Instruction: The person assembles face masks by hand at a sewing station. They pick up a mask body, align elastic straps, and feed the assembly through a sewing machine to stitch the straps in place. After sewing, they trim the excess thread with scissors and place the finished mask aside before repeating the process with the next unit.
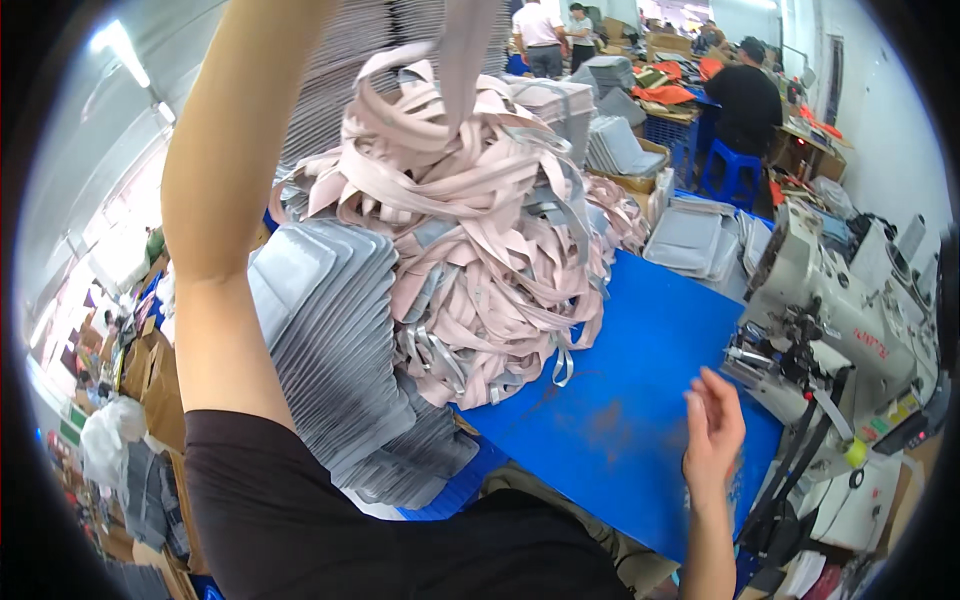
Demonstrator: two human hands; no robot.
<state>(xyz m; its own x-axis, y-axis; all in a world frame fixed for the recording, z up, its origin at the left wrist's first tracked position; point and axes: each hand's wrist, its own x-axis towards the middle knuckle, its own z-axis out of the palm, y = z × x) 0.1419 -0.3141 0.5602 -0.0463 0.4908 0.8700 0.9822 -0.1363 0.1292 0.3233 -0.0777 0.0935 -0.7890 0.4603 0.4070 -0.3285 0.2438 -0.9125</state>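
My left arm (225, 200) reaches up along the left and out of the top edge, so that hand is out of sight. A strip (460, 55) hangs from the top, its upper end unseen. Below is a large tangled heap of pale pink strips (480, 260) with some grey bands, beside a tall stack of grey padded panels (315, 330). My right hand (712, 430) is over the blue work surface (640, 330), fingers loosely bent and open, holding nothing, left of a sewing machine (840, 310).
More grey piles (690, 240) lie beyond the surface. A person in black (740, 110) sits on a blue stool (730, 170); others (540, 40) stand farther back. Cartons (150, 380) and bagged goods (110, 440) crowd the left.
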